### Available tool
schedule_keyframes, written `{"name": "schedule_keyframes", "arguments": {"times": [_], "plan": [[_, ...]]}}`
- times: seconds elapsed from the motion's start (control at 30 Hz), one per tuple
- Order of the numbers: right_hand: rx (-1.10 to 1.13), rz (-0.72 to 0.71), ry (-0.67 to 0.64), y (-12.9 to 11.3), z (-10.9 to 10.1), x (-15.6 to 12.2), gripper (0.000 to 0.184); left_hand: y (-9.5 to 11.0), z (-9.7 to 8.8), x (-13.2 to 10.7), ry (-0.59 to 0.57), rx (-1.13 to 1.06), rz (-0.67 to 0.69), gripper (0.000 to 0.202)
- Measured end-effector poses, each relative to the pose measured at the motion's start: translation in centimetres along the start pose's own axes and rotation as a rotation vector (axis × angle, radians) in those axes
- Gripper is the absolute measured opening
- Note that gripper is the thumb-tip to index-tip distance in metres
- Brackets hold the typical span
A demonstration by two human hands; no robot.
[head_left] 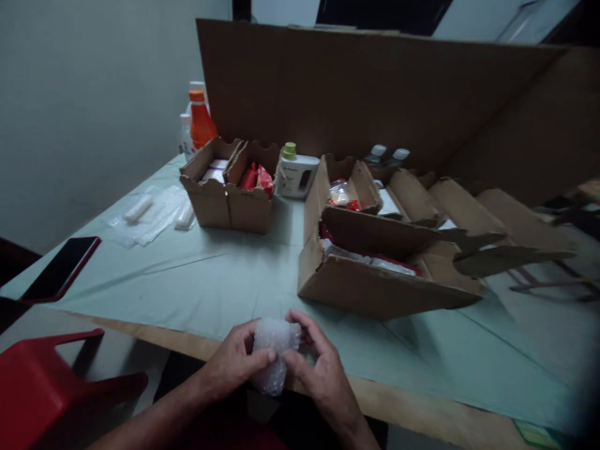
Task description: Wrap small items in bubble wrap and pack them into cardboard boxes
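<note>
A small bundle of bubble wrap (272,359) is between my two hands, just over the front edge of the table. My left hand (234,362) grips its left side, with the thumb pressed across the front. On the right side, my right hand (321,369) has its thumb and curled fingers on the wrap's edge. Whatever may be inside the bundle is hidden. More bubble wrap (159,212), some of it rolled, lies on the far left of the table.
Cardboard boxes (248,212) with packets stand at the back, and a larger cardboard box (384,294) stands to the right. Between them is a white bottle (293,178) with a green cap. A phone (60,269) lies left; a red stool (51,387) stands below.
</note>
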State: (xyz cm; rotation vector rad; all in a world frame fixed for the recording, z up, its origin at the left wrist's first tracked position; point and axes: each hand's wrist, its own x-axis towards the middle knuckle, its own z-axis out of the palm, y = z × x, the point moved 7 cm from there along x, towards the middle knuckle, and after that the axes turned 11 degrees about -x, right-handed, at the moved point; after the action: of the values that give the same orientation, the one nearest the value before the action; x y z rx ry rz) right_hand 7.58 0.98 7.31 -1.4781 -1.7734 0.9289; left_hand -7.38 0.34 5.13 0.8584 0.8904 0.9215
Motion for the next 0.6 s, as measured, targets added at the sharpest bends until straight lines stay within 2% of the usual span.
{"name": "schedule_keyframes", "arguments": {"times": [0.1, 0.2, 0.27, 0.33, 0.4, 0.47, 0.53, 0.6], "plan": [[-0.016, -0.032, -0.112, -1.3, 0.3, -0.3, 0.032, 0.3, 1.0, -0.6, -0.035, 0.316, 0.066, 0.021], [-0.143, -0.064, -0.144, -1.7, -0.2, -1.0, 0.018, 0.3, 1.7, -0.8, -0.154, 0.544, 0.047, 0.015], [-0.27, -0.089, -0.157, -1.6, -1.5, -1.6, 0.009, 2.1, 2.2, -0.6, -0.216, 0.67, 0.114, 0.023], [-0.37, -0.117, -0.167, -1.7, -3.8, -2.2, 0.004, 6.0, 3.2, 0.1, -0.226, 0.76, 0.332, 0.036], [-0.413, -0.152, -0.171, -1.9, -6.9, -2.9, 0.005, 10.6, 5.1, 1.2, -0.207, 0.85, 0.621, 0.039], [-0.438, -0.19, -0.091, -2.1, -11.4, -3.5, 0.011, 14.1, 7.7, 2.8, -0.197, 0.98, 0.859, 0.037], [-0.48, -0.207, 0.13, -2.3, -17.3, -3.8, 0.017, 15.9, 10.2, 4.8, -0.196, 1.11, 1.003, 0.041], [-0.541, -0.142, 0.42, -2.4, -23.6, -3.8, 0.029, 16.1, 12.0, 7.1, -0.207, 1.227, 1.03, 0.044]]}}
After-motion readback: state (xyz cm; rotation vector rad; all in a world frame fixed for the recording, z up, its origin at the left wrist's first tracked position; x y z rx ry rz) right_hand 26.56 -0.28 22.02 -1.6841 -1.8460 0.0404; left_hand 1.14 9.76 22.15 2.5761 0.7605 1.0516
